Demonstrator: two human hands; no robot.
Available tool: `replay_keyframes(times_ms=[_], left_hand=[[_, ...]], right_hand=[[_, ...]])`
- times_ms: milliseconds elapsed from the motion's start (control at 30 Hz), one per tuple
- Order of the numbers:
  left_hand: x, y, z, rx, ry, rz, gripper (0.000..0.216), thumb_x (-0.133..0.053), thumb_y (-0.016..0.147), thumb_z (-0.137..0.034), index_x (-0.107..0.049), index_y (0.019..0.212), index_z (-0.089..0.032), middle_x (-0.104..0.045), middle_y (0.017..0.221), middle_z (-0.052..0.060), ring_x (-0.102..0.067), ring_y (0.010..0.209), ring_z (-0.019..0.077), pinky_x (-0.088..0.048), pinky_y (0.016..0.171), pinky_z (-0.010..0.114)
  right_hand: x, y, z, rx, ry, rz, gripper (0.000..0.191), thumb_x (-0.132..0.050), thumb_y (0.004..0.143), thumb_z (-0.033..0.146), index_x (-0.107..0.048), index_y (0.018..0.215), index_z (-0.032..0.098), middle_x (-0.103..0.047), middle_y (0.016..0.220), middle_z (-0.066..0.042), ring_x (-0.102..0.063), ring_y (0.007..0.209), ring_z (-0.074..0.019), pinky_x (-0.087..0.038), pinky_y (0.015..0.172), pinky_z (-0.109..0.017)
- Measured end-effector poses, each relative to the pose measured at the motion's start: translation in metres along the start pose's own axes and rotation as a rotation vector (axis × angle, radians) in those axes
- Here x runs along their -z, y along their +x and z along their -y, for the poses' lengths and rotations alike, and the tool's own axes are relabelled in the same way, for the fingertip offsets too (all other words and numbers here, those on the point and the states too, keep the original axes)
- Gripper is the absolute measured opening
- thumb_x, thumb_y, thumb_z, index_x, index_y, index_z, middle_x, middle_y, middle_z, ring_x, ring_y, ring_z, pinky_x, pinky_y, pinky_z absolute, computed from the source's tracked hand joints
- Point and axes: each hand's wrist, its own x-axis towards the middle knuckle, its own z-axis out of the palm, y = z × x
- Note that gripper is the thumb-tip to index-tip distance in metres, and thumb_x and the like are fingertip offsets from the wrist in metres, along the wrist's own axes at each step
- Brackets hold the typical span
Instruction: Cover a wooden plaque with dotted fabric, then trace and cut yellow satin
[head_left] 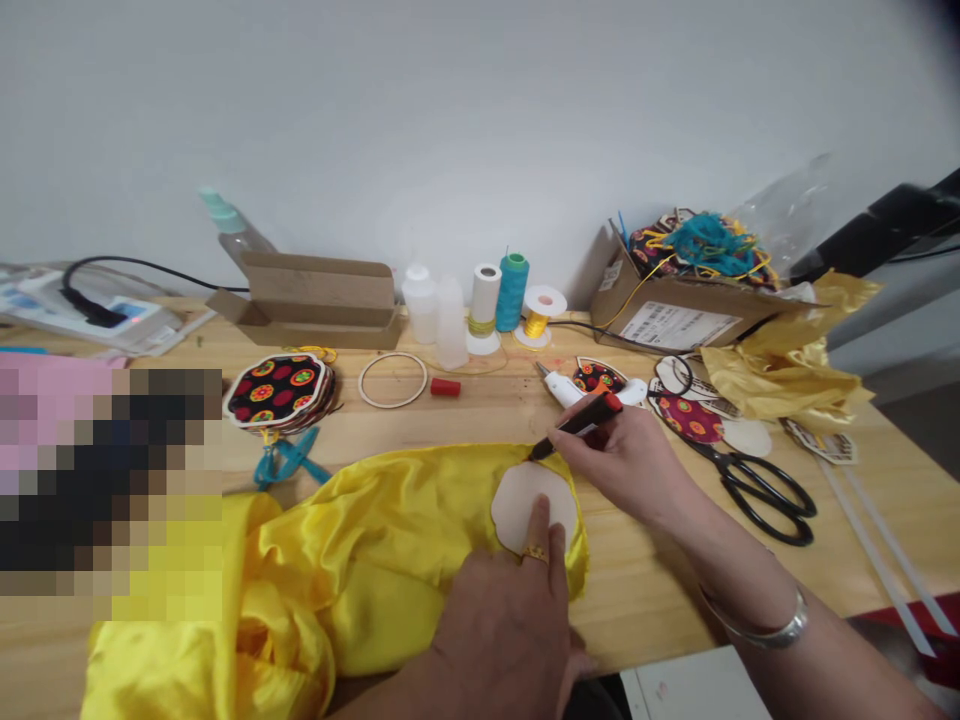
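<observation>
A bright yellow satin cloth [352, 560] lies bunched across the near part of the wooden table [645, 590]. A pale shaped card template [517, 500] rests on its right end. My left hand [502, 620] presses the template down with one finger stretched out, the other fingers curled under. My right hand [622, 460] is closed on a black marker with a red end [577, 422], its tip touching the template's upper edge.
Black scissors [757, 485] lie right of my hand. Behind are a white glue gun [570, 388], patterned fabric pieces [279, 392], a wooden ring [392, 380], blue clips [289, 460], thread spools [512, 290], bottles [435, 310], two cardboard boxes [675, 310] and gold fabric [787, 360].
</observation>
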Motion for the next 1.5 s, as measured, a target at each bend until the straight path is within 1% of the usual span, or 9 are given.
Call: replay_keyframes(times_ms=[333,500,667,767,833,967,1167,1333,1500], left_hand=[[0.000,0.000,-0.001,0.004,0.022,-0.019,0.074,-0.062,0.080,-0.042,-0.037,0.142,-0.010,-0.035,0.146,0.025,-0.069,0.083,0.0305,-0.056,0.066,0.041],[0.002,0.000,0.000,0.009,-0.004,0.025,0.074,-0.058,0.083,-0.044,-0.034,0.143,-0.008,-0.049,0.136,0.026,-0.068,0.086,0.0311,-0.055,0.069,0.041],[0.000,0.000,0.001,0.017,-0.007,0.041,0.080,-0.061,0.080,-0.048,-0.032,0.144,-0.012,-0.030,0.148,0.024,-0.069,0.085,0.0297,-0.056,0.068,0.039],[0.001,0.000,0.000,0.010,-0.010,0.043,0.081,-0.062,0.080,-0.046,-0.031,0.145,-0.010,-0.025,0.150,0.024,-0.069,0.086,0.0298,-0.056,0.069,0.039],[0.002,0.001,0.000,0.014,-0.018,0.049,0.081,-0.062,0.080,-0.045,-0.029,0.145,-0.010,-0.026,0.149,0.024,-0.069,0.087,0.0300,-0.056,0.070,0.040],[0.005,0.000,-0.001,0.029,-0.040,0.076,0.079,-0.061,0.081,-0.040,-0.026,0.145,-0.008,-0.040,0.142,0.026,-0.068,0.087,0.0312,-0.055,0.070,0.041],[0.007,-0.001,-0.001,0.025,-0.052,0.104,0.078,-0.061,0.082,-0.037,-0.025,0.146,-0.009,-0.021,0.150,0.023,-0.068,0.090,0.0309,-0.055,0.072,0.041],[0.003,0.001,0.000,0.021,-0.027,0.073,0.079,-0.061,0.082,-0.043,-0.026,0.146,-0.010,-0.019,0.150,0.022,-0.068,0.089,0.0314,-0.056,0.068,0.040],[0.000,0.000,0.000,0.010,-0.022,0.065,0.077,-0.061,0.083,-0.041,-0.027,0.145,-0.011,-0.026,0.149,0.024,-0.068,0.087,0.0307,-0.055,0.067,0.040]], right_hand=[[0.001,-0.005,0.000,0.023,0.036,-0.030,0.008,-0.057,0.076,0.023,-0.061,0.075,0.016,-0.060,0.064,-0.001,-0.053,0.057,-0.0130,-0.039,0.048,-0.023],[-0.007,-0.004,0.004,0.023,0.067,0.041,0.007,-0.056,0.076,0.023,-0.059,0.073,0.017,-0.056,0.061,0.001,-0.050,0.054,-0.0113,-0.037,0.046,-0.022],[-0.008,-0.002,0.006,0.047,0.018,0.051,0.008,-0.054,0.076,0.021,-0.058,0.070,0.017,-0.054,0.060,0.002,-0.048,0.053,-0.0106,-0.036,0.047,-0.022],[-0.008,-0.002,0.005,0.031,0.015,0.038,0.008,-0.054,0.076,0.023,-0.058,0.072,0.017,-0.056,0.061,0.001,-0.050,0.054,-0.0115,-0.037,0.047,-0.023],[-0.008,-0.002,0.004,0.026,-0.001,0.030,0.009,-0.054,0.076,0.023,-0.058,0.071,0.017,-0.056,0.060,0.001,-0.050,0.053,-0.0114,-0.037,0.046,-0.023],[-0.009,-0.002,0.004,0.036,-0.024,0.034,0.009,-0.054,0.075,0.021,-0.056,0.068,0.018,-0.053,0.057,0.002,-0.048,0.052,-0.0106,-0.035,0.045,-0.022],[-0.011,-0.004,0.008,0.061,-0.012,0.055,0.007,-0.054,0.075,0.019,-0.058,0.071,0.018,-0.057,0.061,0.002,-0.050,0.053,-0.0102,-0.037,0.047,-0.021],[-0.011,-0.004,0.010,0.061,-0.005,0.059,0.008,-0.053,0.075,0.017,-0.056,0.068,0.018,-0.053,0.058,0.004,-0.048,0.051,-0.0088,-0.036,0.045,-0.020],[-0.012,-0.003,0.012,0.047,-0.010,0.057,0.007,-0.054,0.074,0.018,-0.059,0.069,0.018,-0.056,0.059,0.003,-0.049,0.052,-0.0096,-0.037,0.045,-0.021]])
